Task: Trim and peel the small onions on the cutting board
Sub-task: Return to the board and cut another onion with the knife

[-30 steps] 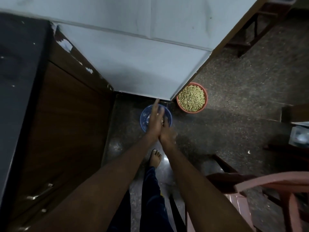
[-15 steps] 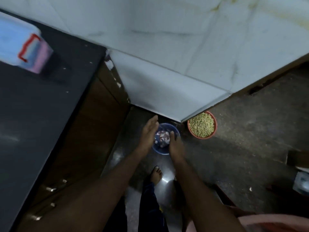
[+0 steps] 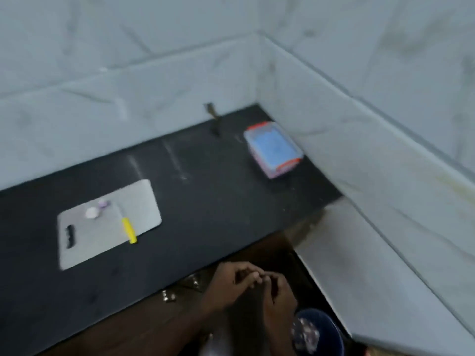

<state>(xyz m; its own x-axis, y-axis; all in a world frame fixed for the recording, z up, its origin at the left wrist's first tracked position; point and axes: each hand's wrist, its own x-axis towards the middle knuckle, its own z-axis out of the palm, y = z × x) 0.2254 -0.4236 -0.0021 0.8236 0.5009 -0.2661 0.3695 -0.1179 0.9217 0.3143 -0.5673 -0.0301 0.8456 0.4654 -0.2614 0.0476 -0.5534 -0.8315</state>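
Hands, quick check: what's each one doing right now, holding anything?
Left hand: fingers curled, against the right; anything held cannot be told.
Right hand: fingers curled, against the left; blurred, cannot be told.

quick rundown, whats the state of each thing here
cutting board: flat on the counter
knife: lying on the board, unheld
onions: two on the board, one white, one purple
plastic box: lid on
blue bowl: on the floor, holding scraps
left hand: fingers curled
right hand: fingers curled, touching the left

Blur hides what the curled hands (image 3: 253,283) hold.
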